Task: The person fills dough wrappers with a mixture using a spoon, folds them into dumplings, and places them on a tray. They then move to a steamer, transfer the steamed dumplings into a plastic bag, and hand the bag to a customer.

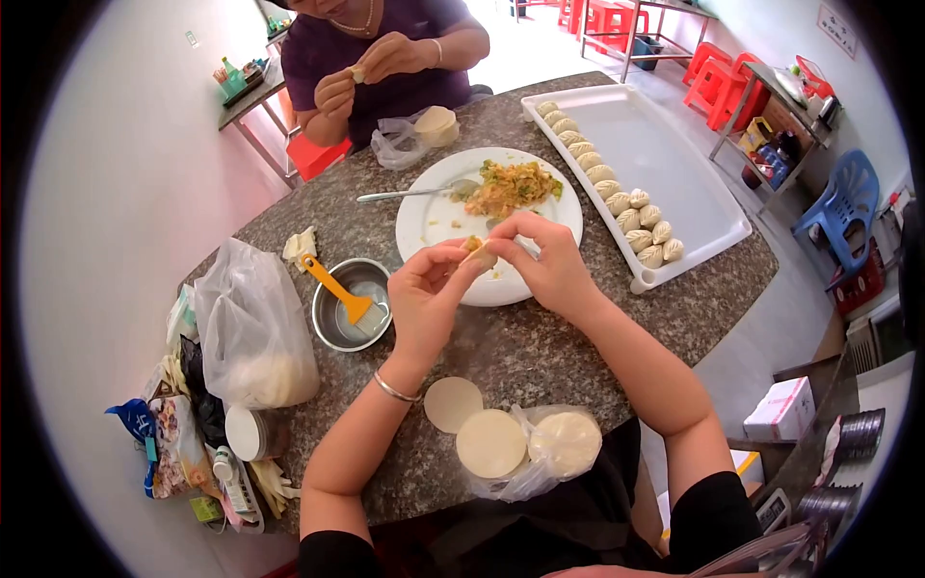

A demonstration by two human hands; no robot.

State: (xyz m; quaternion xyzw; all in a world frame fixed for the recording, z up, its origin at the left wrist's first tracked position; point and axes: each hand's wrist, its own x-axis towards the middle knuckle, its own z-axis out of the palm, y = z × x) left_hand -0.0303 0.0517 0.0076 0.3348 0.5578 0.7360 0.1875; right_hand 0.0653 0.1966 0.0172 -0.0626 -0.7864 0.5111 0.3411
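Observation:
My left hand [429, 294] and my right hand [541, 262] meet above the near edge of a white plate [438, 222], both pinching a small filled dumpling [477, 251]. The plate holds a heap of yellow-green filling [511, 186] and a metal spoon [414, 193]. Round dough wrappers [491, 441] lie by my left forearm, some in a clear bag [564, 443]. A white tray [674, 164] on the right carries a row of several folded dumplings [617, 197].
Across the round stone table [597, 328] a person in purple [385, 58] folds a dumpling with both hands. A steel bowl [332, 318] holds an orange-handled brush [337, 287]. Plastic bags [252, 332] and packets crowd the left edge. Red stools and a blue chair stand beyond.

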